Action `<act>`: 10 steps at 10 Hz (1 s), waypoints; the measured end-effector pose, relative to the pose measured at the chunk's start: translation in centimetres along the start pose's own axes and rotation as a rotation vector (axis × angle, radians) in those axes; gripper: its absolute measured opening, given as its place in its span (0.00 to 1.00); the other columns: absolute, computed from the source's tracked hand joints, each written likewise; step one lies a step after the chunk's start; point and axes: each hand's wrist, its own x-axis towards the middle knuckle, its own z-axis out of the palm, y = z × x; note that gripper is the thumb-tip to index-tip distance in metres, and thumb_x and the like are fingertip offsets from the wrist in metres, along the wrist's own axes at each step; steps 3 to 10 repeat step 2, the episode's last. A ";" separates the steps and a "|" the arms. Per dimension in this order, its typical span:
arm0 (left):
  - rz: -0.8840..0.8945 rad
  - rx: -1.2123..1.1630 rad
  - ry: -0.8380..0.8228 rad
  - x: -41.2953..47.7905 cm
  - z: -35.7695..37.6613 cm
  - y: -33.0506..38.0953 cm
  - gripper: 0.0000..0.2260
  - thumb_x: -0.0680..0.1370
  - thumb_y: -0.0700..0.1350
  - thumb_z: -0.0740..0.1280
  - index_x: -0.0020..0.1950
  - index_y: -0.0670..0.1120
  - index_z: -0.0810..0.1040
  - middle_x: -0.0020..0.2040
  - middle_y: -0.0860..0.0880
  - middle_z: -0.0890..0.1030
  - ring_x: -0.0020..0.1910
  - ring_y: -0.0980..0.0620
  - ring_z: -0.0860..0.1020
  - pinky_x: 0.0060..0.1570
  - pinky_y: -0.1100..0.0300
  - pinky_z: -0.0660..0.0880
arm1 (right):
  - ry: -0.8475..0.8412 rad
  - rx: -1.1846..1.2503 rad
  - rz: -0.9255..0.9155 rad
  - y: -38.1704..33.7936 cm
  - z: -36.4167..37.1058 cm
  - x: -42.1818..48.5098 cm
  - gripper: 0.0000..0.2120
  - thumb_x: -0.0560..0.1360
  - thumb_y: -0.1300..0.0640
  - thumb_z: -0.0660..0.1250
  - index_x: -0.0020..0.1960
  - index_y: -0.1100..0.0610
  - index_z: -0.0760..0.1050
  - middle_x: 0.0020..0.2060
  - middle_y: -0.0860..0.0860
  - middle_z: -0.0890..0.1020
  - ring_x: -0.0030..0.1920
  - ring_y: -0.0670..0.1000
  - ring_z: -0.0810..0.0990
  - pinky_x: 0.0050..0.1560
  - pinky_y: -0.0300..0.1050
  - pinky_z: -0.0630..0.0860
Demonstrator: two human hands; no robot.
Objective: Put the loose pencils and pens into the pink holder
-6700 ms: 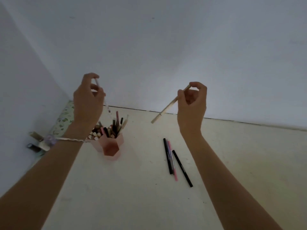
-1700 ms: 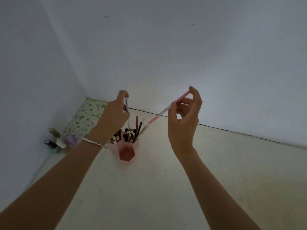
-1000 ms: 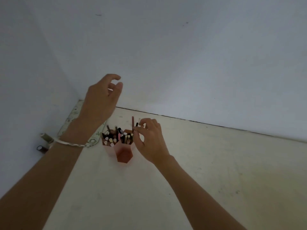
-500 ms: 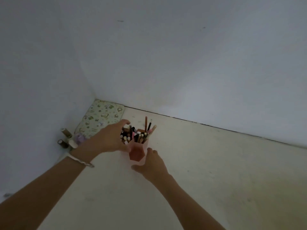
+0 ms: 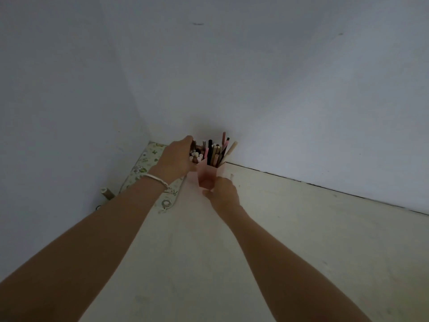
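Observation:
The pink holder (image 5: 209, 175) stands on the pale table near the back wall, packed with several pens and pencils (image 5: 217, 151) that stick up out of it. My left hand (image 5: 177, 157) wraps round the holder's left side near the rim, fingers curled over the top edge. My right hand (image 5: 224, 193) grips the holder low at its base, thumb in front and fingers round the right side. No loose pens or pencils show on the table.
A floral-patterned pad (image 5: 148, 160) lies in the left corner, partly under my left wrist. A small bottle (image 5: 107, 193) stands beside it against the left wall. The back wall rises right behind the holder. Bare table surface (image 5: 301, 228) stretches to the right.
Both hands let go of their pens into the holder, then dropped onto it. Since half a second ago, hands and holder sit farther back, close to the wall.

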 end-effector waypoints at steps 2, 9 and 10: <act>-0.013 -0.024 0.028 0.6 0.4 0.1 0.32 0.67 0.40 0.77 0.67 0.43 0.67 0.52 0.43 0.80 0.50 0.41 0.81 0.39 0.58 0.69 | 0.020 0.038 0.015 0.1 0.3 0.7 0.22 0.74 0.49 0.71 0.62 0.61 0.74 0.57 0.57 0.77 0.58 0.58 0.77 0.56 0.49 0.75; -0.013 -0.024 0.028 0.6 0.4 0.1 0.32 0.67 0.40 0.77 0.67 0.43 0.67 0.52 0.43 0.80 0.50 0.41 0.81 0.39 0.58 0.69 | 0.020 0.038 0.015 0.1 0.3 0.7 0.22 0.74 0.49 0.71 0.62 0.61 0.74 0.57 0.57 0.77 0.58 0.58 0.77 0.56 0.49 0.75; -0.013 -0.024 0.028 0.6 0.4 0.1 0.32 0.67 0.40 0.77 0.67 0.43 0.67 0.52 0.43 0.80 0.50 0.41 0.81 0.39 0.58 0.69 | 0.020 0.038 0.015 0.1 0.3 0.7 0.22 0.74 0.49 0.71 0.62 0.61 0.74 0.57 0.57 0.77 0.58 0.58 0.77 0.56 0.49 0.75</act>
